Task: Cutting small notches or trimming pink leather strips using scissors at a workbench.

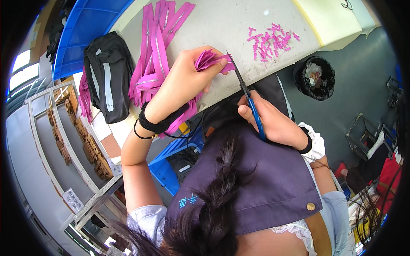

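Note:
My left hand (195, 68) grips the end of a pink zipper tape (228, 64) together with a bunch of folded pink tape ends. In my right hand (272, 121) is a pair of scissors with blue handles (253, 112); the dark blades meet the tape's edge just right of my left fingertips. Long pink zippers with metal teeth (157, 41) lie in a heap on the table (224, 22) beside and beneath my left forearm. Small pink fabric scraps (272, 41) are scattered on the table beyond the scissors.
Left of the zippers lies a black fabric bag with pale strips (107, 80), near a blue plastic bin (86, 28). Another blue crate (166, 169) stands below the table. A black-lined waste bin (315, 78) is on the floor at right. Shelving (64, 128) stands at left.

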`<state>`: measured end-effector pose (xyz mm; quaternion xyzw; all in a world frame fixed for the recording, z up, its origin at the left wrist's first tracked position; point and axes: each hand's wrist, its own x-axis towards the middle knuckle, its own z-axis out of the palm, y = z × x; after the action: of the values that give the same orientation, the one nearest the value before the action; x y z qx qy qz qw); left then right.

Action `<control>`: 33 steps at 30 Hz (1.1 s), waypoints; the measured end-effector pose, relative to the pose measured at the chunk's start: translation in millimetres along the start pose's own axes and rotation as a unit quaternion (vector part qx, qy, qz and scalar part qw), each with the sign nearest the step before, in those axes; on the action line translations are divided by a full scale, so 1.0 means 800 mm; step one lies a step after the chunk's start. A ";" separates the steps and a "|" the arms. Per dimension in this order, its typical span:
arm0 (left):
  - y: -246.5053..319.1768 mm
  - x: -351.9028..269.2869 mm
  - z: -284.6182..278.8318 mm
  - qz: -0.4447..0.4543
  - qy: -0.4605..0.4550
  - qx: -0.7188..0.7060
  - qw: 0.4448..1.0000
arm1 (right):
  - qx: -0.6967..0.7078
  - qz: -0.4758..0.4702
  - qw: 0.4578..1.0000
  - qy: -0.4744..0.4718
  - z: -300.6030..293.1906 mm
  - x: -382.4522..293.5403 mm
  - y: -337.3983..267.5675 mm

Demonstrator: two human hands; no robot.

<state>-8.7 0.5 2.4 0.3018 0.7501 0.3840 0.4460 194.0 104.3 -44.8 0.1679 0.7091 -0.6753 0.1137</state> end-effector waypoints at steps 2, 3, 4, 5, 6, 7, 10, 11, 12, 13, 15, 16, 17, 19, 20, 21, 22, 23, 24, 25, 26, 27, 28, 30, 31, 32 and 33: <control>-0.001 0.000 0.000 0.011 -0.013 -0.004 1.000 | 0.003 0.001 1.000 0.000 -0.001 0.000 -0.002; -0.001 0.000 0.000 0.012 -0.013 -0.004 1.000 | 0.006 0.002 1.000 -0.001 -0.001 0.001 -0.003; -0.001 -0.001 0.000 0.011 -0.016 0.006 1.000 | 0.006 0.001 1.000 -0.001 -0.002 0.001 -0.003; -0.002 -0.001 0.000 0.011 -0.020 0.015 1.000 | 0.010 0.005 1.000 -0.003 -0.002 0.001 -0.003; -0.002 0.000 0.000 0.011 -0.020 0.015 1.000 | 0.014 0.009 1.000 -0.004 -0.002 0.001 -0.004; -0.003 0.000 0.000 0.011 -0.020 0.017 1.000 | 0.014 0.008 1.000 -0.004 -0.003 0.001 -0.006; -0.005 0.000 0.001 0.016 -0.021 0.016 1.000 | 0.019 0.006 1.000 -0.009 -0.004 0.001 -0.007; -0.005 0.000 0.001 0.021 -0.021 0.012 0.999 | 0.015 0.000 1.000 -0.006 -0.003 0.001 -0.006; -0.004 0.000 0.001 0.021 -0.021 0.013 0.999 | 0.011 -0.005 1.000 -0.004 -0.004 0.001 -0.006; -0.001 0.000 0.001 0.014 -0.022 0.022 0.999 | 0.011 -0.006 1.000 -0.004 -0.004 0.001 -0.007; 0.000 0.000 0.002 0.007 -0.024 0.032 0.999 | 0.022 -0.009 1.000 0.001 -0.004 0.001 -0.010; -0.001 0.000 0.003 0.012 -0.015 0.016 1.000 | 0.022 -0.009 1.000 0.001 -0.003 0.001 -0.007; -0.001 0.000 0.005 0.018 -0.007 0.000 1.000 | 0.018 -0.019 1.000 0.007 -0.001 0.002 -0.003; 0.000 0.000 0.007 0.016 0.003 -0.010 1.000 | 0.014 -0.030 0.999 0.015 0.001 0.002 0.003; 0.000 0.000 0.008 0.013 0.013 -0.021 1.000 | -0.006 -0.030 0.999 0.016 0.001 0.001 0.005; -0.001 0.002 0.008 0.014 0.012 -0.021 1.000 | -0.025 -0.030 0.999 0.018 0.001 0.001 0.007; -0.002 0.003 0.007 0.008 0.019 -0.025 0.999 | -0.025 -0.029 0.999 0.018 0.001 0.000 0.007; -0.003 0.004 0.006 0.003 0.025 -0.030 0.999 | -0.028 -0.037 0.999 0.029 0.002 -0.002 0.007; -0.003 0.004 0.007 0.003 0.025 -0.030 0.999 | -0.031 -0.044 0.998 0.039 0.002 -0.003 0.007; -0.002 0.004 0.007 0.004 0.026 -0.028 0.999 | -0.030 -0.044 0.998 0.039 0.003 -0.003 0.007; -0.002 0.004 0.008 0.004 0.028 -0.026 0.999 | -0.039 -0.047 0.997 0.045 0.003 -0.003 0.007; -0.001 0.004 0.008 0.004 0.028 -0.026 0.999 | -0.047 -0.049 0.996 0.052 0.003 -0.003 0.007; -0.001 0.004 0.009 0.005 0.032 -0.029 0.999 | -0.047 -0.049 0.996 0.052 0.003 -0.003 0.007; -0.001 0.004 0.009 0.005 0.037 -0.031 0.999 | -0.043 -0.045 0.997 0.052 0.004 -0.002 0.005; -0.002 0.003 0.009 0.007 0.037 -0.030 0.999 | -0.042 -0.045 0.997 0.052 0.003 -0.002 0.003; -0.003 0.003 0.009 0.009 0.038 -0.030 0.999 | -0.051 -0.027 0.997 0.049 0.002 -0.002 0.001; -0.003 0.003 0.008 0.009 0.037 -0.030 0.999 | -0.060 -0.008 0.997 0.047 0.001 -0.001 -0.001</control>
<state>-4.0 3.4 -2.9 0.2807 0.7516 0.4211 0.4229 194.6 103.1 -43.5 0.1867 0.7541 -0.6240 0.0842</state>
